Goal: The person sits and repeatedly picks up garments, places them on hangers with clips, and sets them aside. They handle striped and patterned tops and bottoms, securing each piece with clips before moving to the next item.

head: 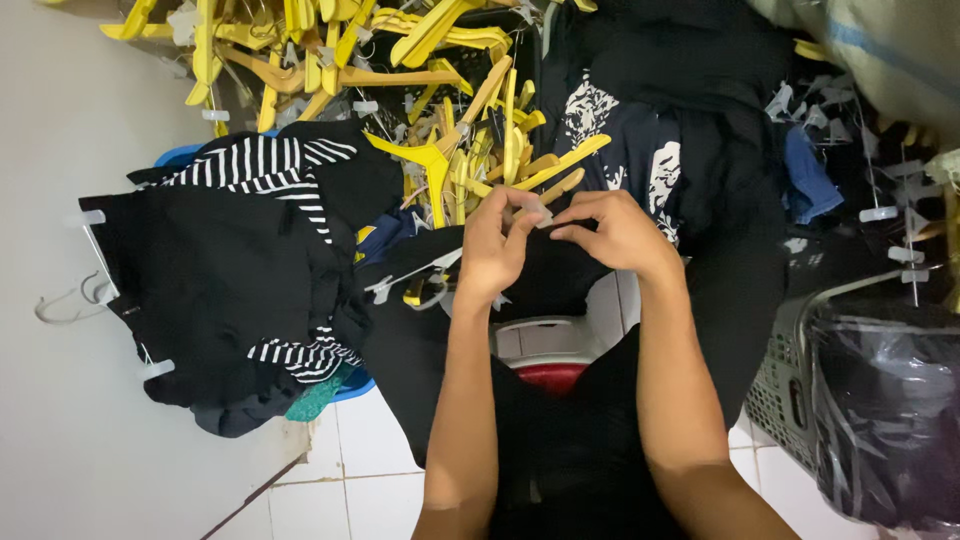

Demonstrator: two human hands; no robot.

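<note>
Both hands meet at frame centre, over a black garment (560,280) that drapes down toward the bottom edge. Left hand (495,245): fingers curled, pinched on the garment's top edge and on a small pale clip (540,213) at its fingertips. Right hand (620,232): thumb and forefinger closed on the same clip from the other side, remaining fingers folded. Can't tell exactly how the clip sits on the fabric.

A white hanger (415,275) with end clips pokes out of the black cloth just left of the left hand.

Surroundings:
- yellow hangers (440,110) piled at upper centre, tangled
- heap of dark clothes (210,290) on the left, with a black-and-white striped top (270,165) on it
- black printed shirt (640,150) upper right of centre
- grey basket (790,390) at lower right, with a black plastic bag (890,410) in it
- white floor tiles (360,480) at the bottom
</note>
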